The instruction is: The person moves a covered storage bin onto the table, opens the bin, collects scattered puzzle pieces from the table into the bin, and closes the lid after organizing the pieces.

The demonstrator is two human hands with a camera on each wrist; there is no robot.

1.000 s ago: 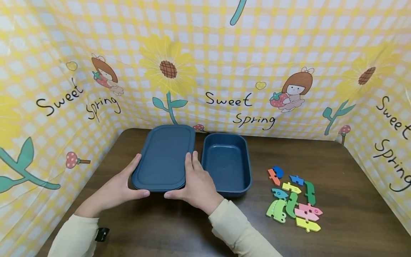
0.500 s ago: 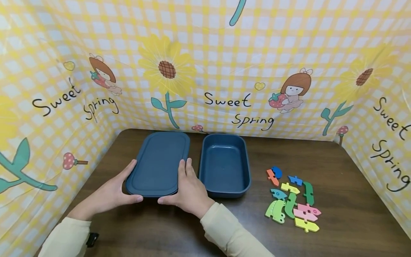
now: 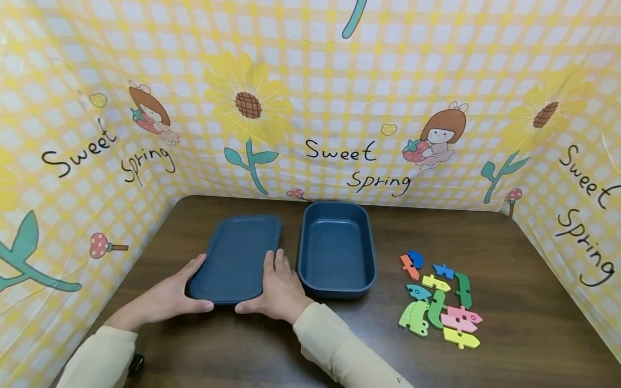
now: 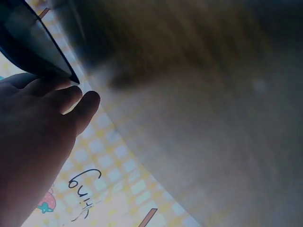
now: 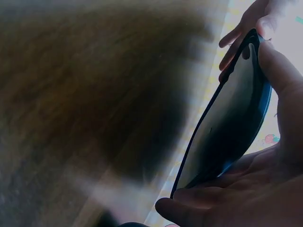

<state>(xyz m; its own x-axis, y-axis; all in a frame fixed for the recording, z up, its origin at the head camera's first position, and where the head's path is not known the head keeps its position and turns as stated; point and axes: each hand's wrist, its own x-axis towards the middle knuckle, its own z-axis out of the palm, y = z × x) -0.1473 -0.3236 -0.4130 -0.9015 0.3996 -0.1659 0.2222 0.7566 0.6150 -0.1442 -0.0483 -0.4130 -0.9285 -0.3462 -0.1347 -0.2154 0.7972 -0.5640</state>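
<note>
A dark blue rectangular lid (image 3: 236, 254) is low over the brown table (image 3: 509, 302), left of the open dark blue box (image 3: 337, 249). My left hand (image 3: 170, 293) grips the lid's near left corner, thumb along the near edge. My right hand (image 3: 275, 288) grips its near right corner, fingers along the right side. The right wrist view shows the lid (image 5: 232, 127) from below, my right hand (image 5: 236, 198) round one edge. The lid's corner (image 4: 28, 42) in the left wrist view sits above my left hand (image 4: 38, 142). Whether the lid touches the table I cannot tell.
Several coloured flat puzzle pieces (image 3: 439, 299) lie in a loose group on the table right of the box. A yellow checked cloth wall (image 3: 339, 108) with "Sweet Spring" print closes the back and both sides of the table.
Both hands have brought the lid down and toward me, from a raised tilt beside the box to nearly flat just over the table. The box and pieces have not moved.
</note>
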